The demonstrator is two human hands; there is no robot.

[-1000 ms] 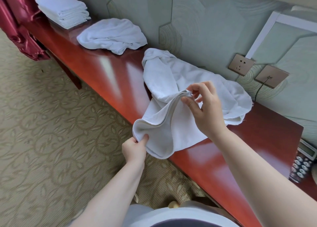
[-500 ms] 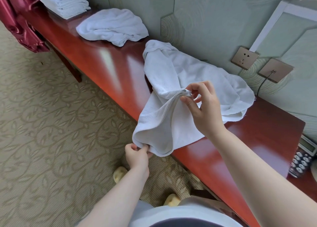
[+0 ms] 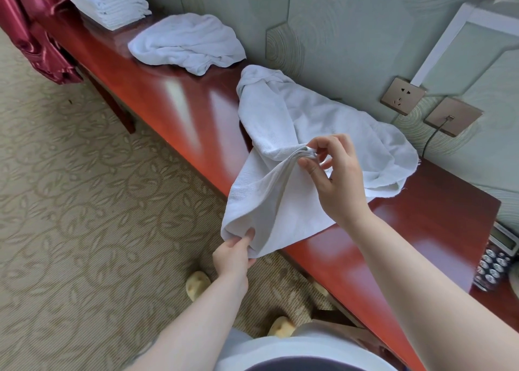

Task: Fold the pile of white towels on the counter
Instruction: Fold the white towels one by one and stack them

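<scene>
A crumpled white towel (image 3: 283,134) lies across the red wooden counter (image 3: 179,109) and droops over its front edge. My right hand (image 3: 334,174) pinches a bunched edge of this towel above the counter. My left hand (image 3: 233,254) grips the towel's lowest hanging fold, below the counter edge. Further along the counter lies a second loose white towel (image 3: 185,42). Beyond it, at the far end, stands a stack of folded white towels (image 3: 106,0).
A wall with two brass socket plates (image 3: 403,95), one with a cable, backs the counter. A desk phone (image 3: 497,258) sits at the right end. A dark red curtain (image 3: 31,33) hangs at the far left. Patterned carpet and my yellow slippers (image 3: 198,285) are below.
My left hand has slid down along the hanging edge and now grips the lowest fold. My right hand keeps its pinch in about the same place. The view has tilted down slightly.
</scene>
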